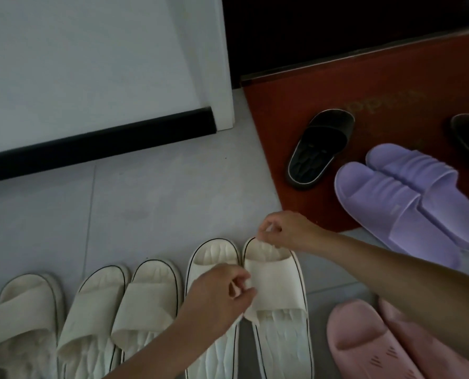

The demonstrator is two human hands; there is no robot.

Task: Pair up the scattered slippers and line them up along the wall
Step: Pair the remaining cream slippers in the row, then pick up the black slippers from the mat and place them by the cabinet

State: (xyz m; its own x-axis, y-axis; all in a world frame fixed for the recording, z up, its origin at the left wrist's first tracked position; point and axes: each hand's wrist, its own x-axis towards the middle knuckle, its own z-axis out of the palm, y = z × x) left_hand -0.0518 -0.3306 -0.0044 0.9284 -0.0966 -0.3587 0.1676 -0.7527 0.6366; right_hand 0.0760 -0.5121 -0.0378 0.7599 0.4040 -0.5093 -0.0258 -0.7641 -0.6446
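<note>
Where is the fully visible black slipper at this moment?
In the upper right of the head view, the black slipper lies on the red doormat, just left of the purple pair, apart from the row of white slippers below.

Single head-worn wide view, steeply down, close over slippers (151, 305) by wall (91, 64).

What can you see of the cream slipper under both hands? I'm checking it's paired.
The cream slipper is a rubbery-looking open-toed slide: wide strap, ridged footbed, dark-edged sole. It lies flat, toe toward the wall, beside its twin. The right hand pinches its toe rim, the left hand its strap edge.
</note>
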